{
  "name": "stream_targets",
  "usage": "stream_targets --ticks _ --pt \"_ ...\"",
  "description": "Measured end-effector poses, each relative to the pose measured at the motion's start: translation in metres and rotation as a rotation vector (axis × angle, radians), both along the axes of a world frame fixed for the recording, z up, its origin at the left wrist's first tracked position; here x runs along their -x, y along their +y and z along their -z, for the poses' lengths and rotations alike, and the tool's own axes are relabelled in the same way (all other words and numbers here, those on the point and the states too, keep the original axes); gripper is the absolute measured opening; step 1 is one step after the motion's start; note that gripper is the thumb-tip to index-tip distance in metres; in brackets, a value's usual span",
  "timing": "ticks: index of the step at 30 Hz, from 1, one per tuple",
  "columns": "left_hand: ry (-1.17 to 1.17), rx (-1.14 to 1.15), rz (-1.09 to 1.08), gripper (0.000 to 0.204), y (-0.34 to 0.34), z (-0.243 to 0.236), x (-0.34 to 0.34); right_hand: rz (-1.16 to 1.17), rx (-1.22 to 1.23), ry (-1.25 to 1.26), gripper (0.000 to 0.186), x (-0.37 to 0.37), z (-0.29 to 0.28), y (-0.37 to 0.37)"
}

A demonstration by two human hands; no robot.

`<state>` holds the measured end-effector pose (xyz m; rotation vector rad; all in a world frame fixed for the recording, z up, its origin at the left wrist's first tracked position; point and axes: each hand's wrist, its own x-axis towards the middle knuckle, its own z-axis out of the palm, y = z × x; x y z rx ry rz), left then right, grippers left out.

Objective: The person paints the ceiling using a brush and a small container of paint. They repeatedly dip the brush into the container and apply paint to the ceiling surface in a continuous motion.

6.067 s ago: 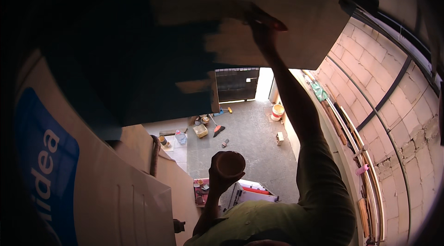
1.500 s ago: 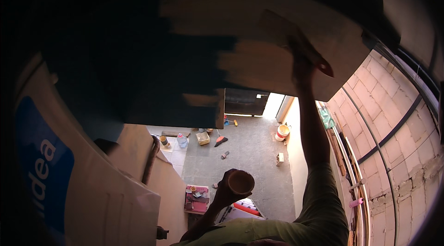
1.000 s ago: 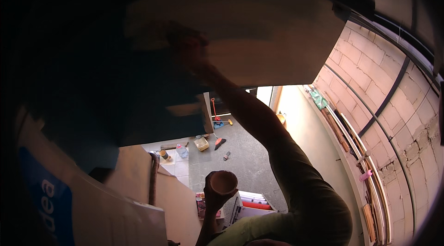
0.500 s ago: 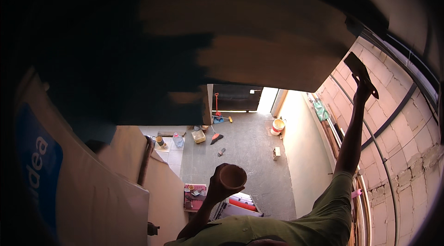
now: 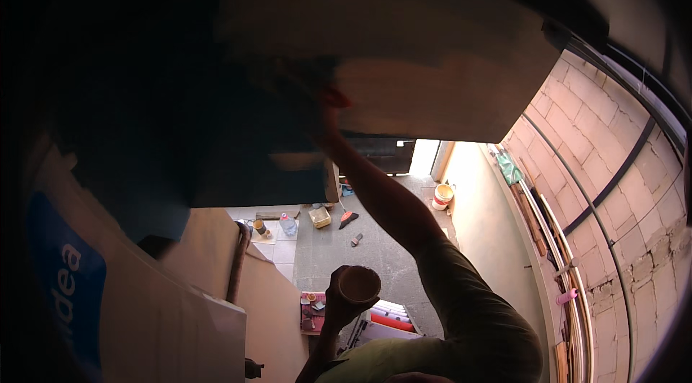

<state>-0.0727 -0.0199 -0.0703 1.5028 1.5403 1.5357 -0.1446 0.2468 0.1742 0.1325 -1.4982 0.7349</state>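
My left hand (image 5: pixel 337 296) is wrapped round a round cup (image 5: pixel 360 284), held upright low in the middle; its inside looks brown. Overhead, my right arm stretches up to a large panel, dark blue-black on its left and bare brown (image 5: pixel 432 95) on its right. My right hand (image 5: pixel 323 120) is closed on a wide flat paintbrush (image 5: pixel 336 98), whose reddish handle shows. The brush head lies in shadow near the ragged border between dark and brown; whether it touches the panel is hard to see.
Far below, the grey floor (image 5: pixel 389 253) holds a white bucket (image 5: pixel 442 196), a broom head (image 5: pixel 349 219) and a pink tray (image 5: pixel 311 318) of small things. Pipes (image 5: pixel 555 246) lean along the block wall (image 5: pixel 613 188) at right. A white box-like surface (image 5: pixel 173 325) stands close at left.
My right hand has swung the paintbrush from the block wall at right over to the panel's dark-brown border. The left hand still holds the cup, and the view has shifted slightly.
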Motion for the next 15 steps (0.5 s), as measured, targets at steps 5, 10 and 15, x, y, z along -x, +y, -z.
stream_targets --ticks 5,10,15 --pt "0.092 0.043 -0.089 0.085 -0.001 -0.001 0.017 0.466 -0.183 -0.026 0.037 0.097 0.008 0.029" --pt "0.103 0.009 0.022 0.084 0.019 -0.013 0.016 0.154 0.065 -0.075 0.024 0.034 0.014 0.092" --pt "0.020 0.015 0.074 0.083 0.017 -0.004 0.009 0.574 0.008 -0.016 0.030 -0.178 -0.020 0.069"
